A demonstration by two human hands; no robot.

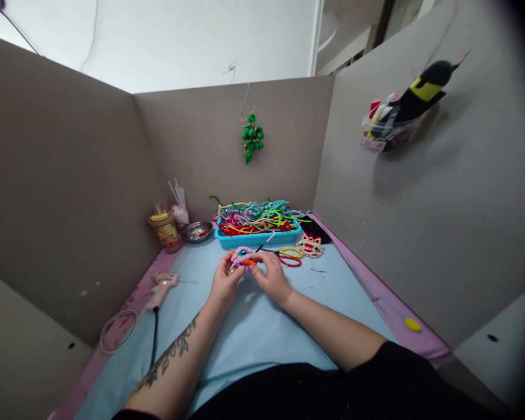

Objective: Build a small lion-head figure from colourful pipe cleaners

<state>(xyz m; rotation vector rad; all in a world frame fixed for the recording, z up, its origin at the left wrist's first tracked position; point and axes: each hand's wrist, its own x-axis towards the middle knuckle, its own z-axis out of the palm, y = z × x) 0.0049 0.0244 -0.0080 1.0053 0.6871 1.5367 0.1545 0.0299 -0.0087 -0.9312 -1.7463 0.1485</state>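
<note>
Between my two hands is a small pipe-cleaner figure (242,254), lilac and pink with a blue spot and an orange part. My left hand (226,274) is closed on its left side, thumb in front. On the right side, my right hand (272,276) grips it with thumb and fingers near the orange part. The fingers hide some of the figure. Just beyond my right hand lie scissors (292,258) with yellow and red handles. A blue tray (259,239) heaped with many-coloured pipe cleaners (262,217) stands behind the hands.
A pink glue gun (163,290) with a black cord lies at left. Behind it are a metal bowl (196,231) and a lidded drink cup (166,233). A cream-and-red pipe-cleaner face (310,245) lies right. Partition walls enclose the table; a green ornament (252,139) hangs on the back one.
</note>
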